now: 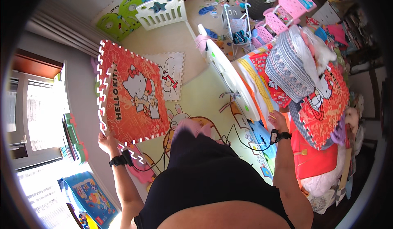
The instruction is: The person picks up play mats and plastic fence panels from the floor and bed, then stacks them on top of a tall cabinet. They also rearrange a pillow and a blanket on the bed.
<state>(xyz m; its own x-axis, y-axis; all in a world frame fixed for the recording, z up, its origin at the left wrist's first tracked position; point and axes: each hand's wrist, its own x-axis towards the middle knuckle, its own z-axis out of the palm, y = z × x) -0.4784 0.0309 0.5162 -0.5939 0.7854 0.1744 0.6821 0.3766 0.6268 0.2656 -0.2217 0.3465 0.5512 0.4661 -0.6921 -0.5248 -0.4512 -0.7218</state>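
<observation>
My left hand (pixel 107 142) grips the near corner of a red foam puzzle mat tile (pixel 138 118) printed with a cartoon cat. Several white jagged edges show along its left side, so more than one tile may be stacked there. Behind it lies a white foam tile (pixel 174 75) with a line-drawn figure. My right hand (pixel 278 121) holds nothing, and its fingers are apart. It hangs close to the end of a white plastic playpen panel (pixel 230 72) and a pile of bedding. Another red cat-printed foam tile (pixel 330 118) rests on that pile.
Pink perforated baskets (pixel 276 20), a doll stroller (pixel 238 26) and a dark bin (pixel 261 3) crowd the back right. Small toys litter the floor there. A white fence panel (pixel 162 11) stands at the back. At right are a patterned grey cloth (pixel 290 63) and a red bag (pixel 313 158).
</observation>
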